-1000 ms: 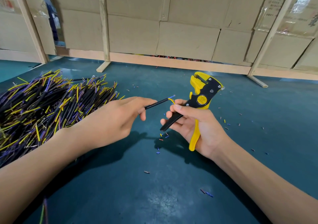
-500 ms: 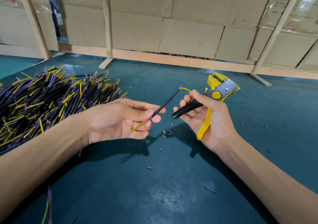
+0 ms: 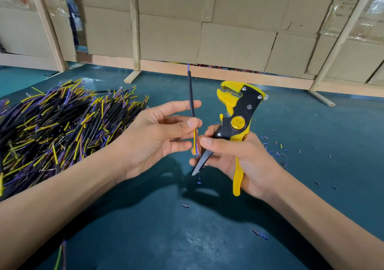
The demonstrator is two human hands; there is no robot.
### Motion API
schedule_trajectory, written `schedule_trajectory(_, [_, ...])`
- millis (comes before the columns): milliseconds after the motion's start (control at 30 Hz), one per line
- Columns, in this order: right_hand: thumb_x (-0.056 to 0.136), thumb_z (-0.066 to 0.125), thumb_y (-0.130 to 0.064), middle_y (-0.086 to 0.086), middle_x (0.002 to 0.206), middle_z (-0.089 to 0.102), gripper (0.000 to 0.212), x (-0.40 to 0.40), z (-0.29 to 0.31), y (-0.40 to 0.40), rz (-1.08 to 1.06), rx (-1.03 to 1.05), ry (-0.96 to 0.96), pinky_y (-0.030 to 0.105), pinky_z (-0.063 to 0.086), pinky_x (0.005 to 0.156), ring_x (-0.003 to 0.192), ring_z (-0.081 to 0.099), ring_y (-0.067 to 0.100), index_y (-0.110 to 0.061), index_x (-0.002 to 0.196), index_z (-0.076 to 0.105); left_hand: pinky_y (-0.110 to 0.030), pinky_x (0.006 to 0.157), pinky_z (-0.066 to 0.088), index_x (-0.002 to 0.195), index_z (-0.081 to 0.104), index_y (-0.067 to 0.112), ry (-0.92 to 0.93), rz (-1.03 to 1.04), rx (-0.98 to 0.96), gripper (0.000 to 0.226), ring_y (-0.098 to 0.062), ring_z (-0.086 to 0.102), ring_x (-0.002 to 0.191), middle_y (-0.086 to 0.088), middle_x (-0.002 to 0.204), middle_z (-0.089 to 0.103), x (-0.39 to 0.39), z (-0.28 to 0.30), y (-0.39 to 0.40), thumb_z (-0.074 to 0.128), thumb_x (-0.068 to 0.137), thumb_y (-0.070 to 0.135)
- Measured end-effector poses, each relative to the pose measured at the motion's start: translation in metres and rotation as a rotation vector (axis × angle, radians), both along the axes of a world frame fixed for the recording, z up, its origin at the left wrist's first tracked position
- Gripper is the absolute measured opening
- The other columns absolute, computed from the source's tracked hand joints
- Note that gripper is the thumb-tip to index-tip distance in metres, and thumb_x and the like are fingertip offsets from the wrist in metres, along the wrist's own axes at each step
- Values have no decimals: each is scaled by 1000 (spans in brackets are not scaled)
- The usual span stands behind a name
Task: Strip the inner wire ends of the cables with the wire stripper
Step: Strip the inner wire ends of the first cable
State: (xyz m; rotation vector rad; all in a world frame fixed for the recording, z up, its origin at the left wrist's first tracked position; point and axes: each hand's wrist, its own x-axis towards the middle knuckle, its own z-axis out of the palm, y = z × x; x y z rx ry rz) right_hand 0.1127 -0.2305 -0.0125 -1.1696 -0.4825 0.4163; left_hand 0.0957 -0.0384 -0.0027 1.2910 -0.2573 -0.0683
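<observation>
So the left hand (image 3: pixel 158 132) is mostly spread out, fingers long and relaxed, but the thumb and a fingertip are pinching one black cable (image 3: pixel 191 97) near its lower end. The cable stands almost upright between the two hands, a bit of blue inner wire poking out the top, and yellow and blue inner wires (image 3: pixel 195 143) hanging out the bottom, just beside the right thumb.

The right hand (image 3: pixel 239 155) is wrapped round the wire stripper (image 3: pixel 236 122), gripping its yellow and black handles, thumb laid across the front. The tool's yellow head points up and away, jaws apart at the top as far as I can see. The black handle tip sticks out below the fingers, down toward the table. Whether the inner wires actually touch the thumb or the handle, I can't tell, they overlap from here.

Off to the left there's a big pile of cables (image 3: pixel 62 124), black with yellow and purple-blue ends, lying on the dark green table (image 3: pixel 187 238). Little snipped insulation bits (image 3: pixel 276 151) are scattered over the mat, mostly to the right of the stripper and a few under the hands. Behind it all stands a cardboard wall (image 3: pixel 228 31) held by wooden posts (image 3: pixel 135 31).
</observation>
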Motion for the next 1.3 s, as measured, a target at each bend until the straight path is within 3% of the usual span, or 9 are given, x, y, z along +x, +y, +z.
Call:
schedule_trajectory(167, [75, 71, 7, 18, 75, 62, 15, 1, 1, -1, -12, -30, 1, 52, 58, 75, 71, 66, 33, 1, 87, 64, -37, 74, 59, 125, 69, 18, -66, 27, -40, 49, -20, 65, 76, -11, 88, 69, -3, 1, -6, 72, 77, 13])
schedule_trajectory(333, [74, 70, 5, 17, 72, 59, 12, 3, 1, -1, -76, 16, 64, 52, 58, 73, 68, 64, 34, -1, 83, 64, -33, 72, 58, 129, 67, 16, -44, -12, 16, 49, -19, 59, 80, -9, 85, 64, -2, 3, -4, 68, 81, 11])
schedule_trajectory(533, [75, 72, 0, 18, 71, 60, 13, 6, 3, -3, -148, 42, 94, 51, 60, 71, 65, 64, 32, -2, 85, 63, -23, 53, 40, 118, 74, 18, 100, -118, 93, 47, -18, 43, 80, -6, 80, 60, -2, 8, 4, 73, 74, 5])
schedule_trajectory(633, [76, 74, -3, 17, 71, 60, 12, 6, 2, -2, -147, 18, 75, 51, 59, 71, 65, 64, 32, -3, 84, 64, -20, 52, 42, 104, 77, 9, 102, -97, 119, 30, -12, 51, 69, -3, 79, 60, -3, 5, 1, 76, 75, 10])
schedule_trajectory(733, [82, 72, -14, 15, 74, 58, 10, 5, 3, -3, -76, 33, 110, 50, 58, 70, 66, 62, 31, -5, 79, 67, -20, 54, 44, 95, 78, 11, 68, -9, 81, 19, -10, 54, 67, -2, 78, 60, -1, 2, 0, 75, 76, 13])
schedule_trajectory(933, [82, 62, -15, 18, 78, 62, 11, 3, 7, -12, 122, -12, 185, 48, 57, 69, 70, 64, 34, -4, 80, 65, -20, 58, 45, 100, 78, 13, 0, 126, -128, 21, -11, 59, 72, 1, 83, 65, 2, 4, 5, 72, 80, 14])
schedule_trajectory(1300, [80, 66, -12, 18, 72, 58, 13, -3, 2, -9, 306, -108, 87, 51, 56, 71, 66, 62, 35, -1, 82, 59, -22, 57, 42, 97, 78, 10, -82, 208, -203, 18, -11, 60, 75, -2, 80, 65, 1, 6, -1, 70, 81, 12])
